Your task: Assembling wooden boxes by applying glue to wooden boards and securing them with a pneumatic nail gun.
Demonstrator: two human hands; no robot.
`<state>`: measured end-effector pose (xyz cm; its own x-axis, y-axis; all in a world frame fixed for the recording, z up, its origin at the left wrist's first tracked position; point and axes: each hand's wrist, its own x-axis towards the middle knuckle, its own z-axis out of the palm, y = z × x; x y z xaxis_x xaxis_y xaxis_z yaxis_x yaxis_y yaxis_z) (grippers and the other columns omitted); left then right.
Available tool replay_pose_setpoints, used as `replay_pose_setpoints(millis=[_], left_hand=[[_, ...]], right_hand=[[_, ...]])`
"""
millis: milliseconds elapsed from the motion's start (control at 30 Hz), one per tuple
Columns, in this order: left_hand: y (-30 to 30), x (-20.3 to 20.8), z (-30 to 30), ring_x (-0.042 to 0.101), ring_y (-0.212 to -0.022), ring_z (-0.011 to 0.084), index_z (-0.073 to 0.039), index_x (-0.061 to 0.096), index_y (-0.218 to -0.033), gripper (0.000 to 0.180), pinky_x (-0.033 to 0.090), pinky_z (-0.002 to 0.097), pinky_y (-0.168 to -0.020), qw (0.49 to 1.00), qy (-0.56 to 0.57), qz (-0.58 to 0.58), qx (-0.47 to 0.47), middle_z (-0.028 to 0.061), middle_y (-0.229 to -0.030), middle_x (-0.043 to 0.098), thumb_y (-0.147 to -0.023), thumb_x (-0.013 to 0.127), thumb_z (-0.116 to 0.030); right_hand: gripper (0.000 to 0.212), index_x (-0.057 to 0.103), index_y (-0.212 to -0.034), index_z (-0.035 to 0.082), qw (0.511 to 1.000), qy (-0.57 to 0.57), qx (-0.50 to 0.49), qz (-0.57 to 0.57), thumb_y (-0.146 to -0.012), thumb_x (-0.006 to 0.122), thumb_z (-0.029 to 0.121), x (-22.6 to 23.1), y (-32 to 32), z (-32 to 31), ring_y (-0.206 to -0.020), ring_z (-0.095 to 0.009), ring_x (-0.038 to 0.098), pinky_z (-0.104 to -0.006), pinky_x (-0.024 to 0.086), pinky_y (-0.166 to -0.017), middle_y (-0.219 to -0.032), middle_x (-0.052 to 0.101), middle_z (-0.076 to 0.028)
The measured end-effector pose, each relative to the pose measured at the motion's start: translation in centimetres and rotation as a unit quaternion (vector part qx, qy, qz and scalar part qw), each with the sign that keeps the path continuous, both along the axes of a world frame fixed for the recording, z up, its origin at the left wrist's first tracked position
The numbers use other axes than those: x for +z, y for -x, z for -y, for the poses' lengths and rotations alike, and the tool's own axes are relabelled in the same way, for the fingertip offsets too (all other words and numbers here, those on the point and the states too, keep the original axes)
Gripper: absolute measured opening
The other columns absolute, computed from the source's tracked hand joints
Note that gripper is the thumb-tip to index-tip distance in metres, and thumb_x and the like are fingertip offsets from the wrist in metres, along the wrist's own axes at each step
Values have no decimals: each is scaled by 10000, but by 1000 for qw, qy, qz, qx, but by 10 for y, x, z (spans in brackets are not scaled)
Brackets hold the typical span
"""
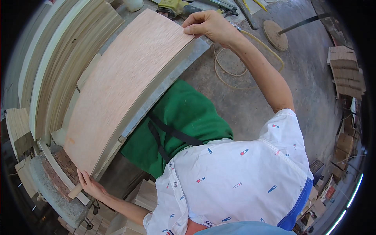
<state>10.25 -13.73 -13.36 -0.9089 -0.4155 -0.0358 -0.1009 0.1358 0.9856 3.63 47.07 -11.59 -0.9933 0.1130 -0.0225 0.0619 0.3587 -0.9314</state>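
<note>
A wide, pinkish plywood sheet [125, 78] lies lengthwise over a low workbench [164, 88] in front of me, its outline bowed by the lens. At its far right corner my right hand [209, 27] is closed, thumb on top and fingers curled at the edge. The lower left corner is pinched by my left hand [91, 185], with fingers on the upper face and the rest of the grip partly hidden. Under the sheet's near edge a pale strip and the grey bench edge show.
Stacked wooden boards [78, 62] stand just beyond the sheet. A yellow-green power tool [172, 7] and a white container [133, 4] sit at the far end. A yellow hose [270, 49] loops over the floor near a round-based stand [275, 35]. Wood pieces [346, 72] are piled at right.
</note>
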Motion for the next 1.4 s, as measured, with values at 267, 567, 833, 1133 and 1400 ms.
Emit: replay_pose_setpoints(millis=[267, 567, 833, 1133, 1400], left_hand=[[-1, -6, 2, 502, -1140, 188, 65, 464, -1299, 450, 375, 310, -1005, 1000, 15, 2, 9, 144, -1268, 530, -925, 599, -147], [-1, -5, -1, 498, -1148, 187, 67, 451, -1312, 462, 376, 311, -1006, 1000, 22, 3, 21, 146, -1275, 525, -929, 593, -149], [-2, -5, -4, 507, -1132, 188, 62, 449, -1313, 463, 390, 309, -992, 999, 15, 1, 30, 144, -1272, 527, -926, 598, -143], [-1, -7, -4, 506, -1130, 192, 70, 445, -1313, 470, 390, 305, -994, 1000, 14, -4, 25, 150, -1271, 524, -925, 600, -147], [-1, -7, -4, 504, -1131, 188, 70, 441, -1317, 480, 385, 299, -999, 999, 20, -2, 30, 150, -1272, 522, -925, 601, -156]], right_hand=[[194, 716, -977, 42, 998, -66, -19, -14, -844, 673, 177, -1, -5, 4, -812, -126, 615, -270, 490, -789, -856, 677, -49], [229, 722, -1013, 65, 991, -126, -36, -31, -849, 671, 217, -4, -9, 7, -839, -141, 633, -283, 497, -815, -894, 695, -61], [236, 725, -1018, 82, 990, -132, -38, -31, -857, 664, 244, -5, -11, 8, -858, -144, 629, -298, 498, -811, -907, 697, -60], [236, 726, -1021, 94, 989, -140, -44, -36, -858, 665, 253, -6, -12, 10, -856, -152, 631, -294, 497, -803, -909, 696, -61], [207, 733, -975, 62, 986, -140, -63, -71, -832, 672, 198, -8, -12, 13, -803, -145, 652, -293, 510, -785, -868, 708, -76]])
